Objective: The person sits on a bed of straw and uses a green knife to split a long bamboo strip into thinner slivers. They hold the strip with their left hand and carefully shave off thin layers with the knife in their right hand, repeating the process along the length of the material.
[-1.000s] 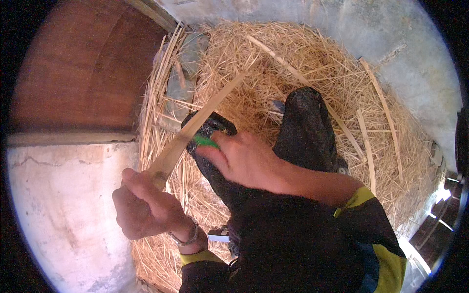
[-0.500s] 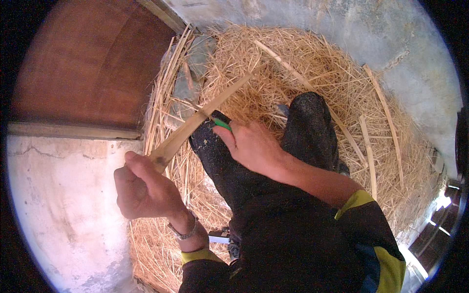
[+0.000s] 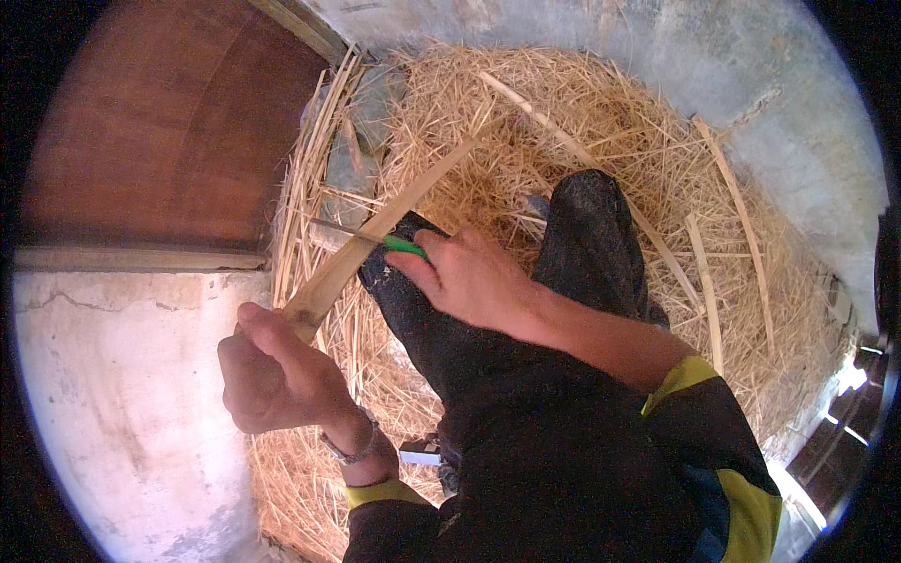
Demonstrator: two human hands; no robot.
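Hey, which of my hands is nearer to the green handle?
Right: the right hand grips the green handle. The left hand is away from it, lower left in the picture, closed around the near end of the pale strip.

The handle (image 3: 404, 246) is green, the strip (image 3: 399, 204) pale tan, the straw (image 3: 450, 89) golden, the panel (image 3: 169, 141) reddish-brown

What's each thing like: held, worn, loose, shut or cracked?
Wide strip, held by one end, slanting.
Green-handled knife, held, blade crossing the strip.
Left hand, closed round the strip's near end.
Right hand, closed on the knife's handle.
Wristband, worn on the left wrist.
Straw, loose and messy.
Narrow strips, lying loose on the straw.
Pale wall, cracked.
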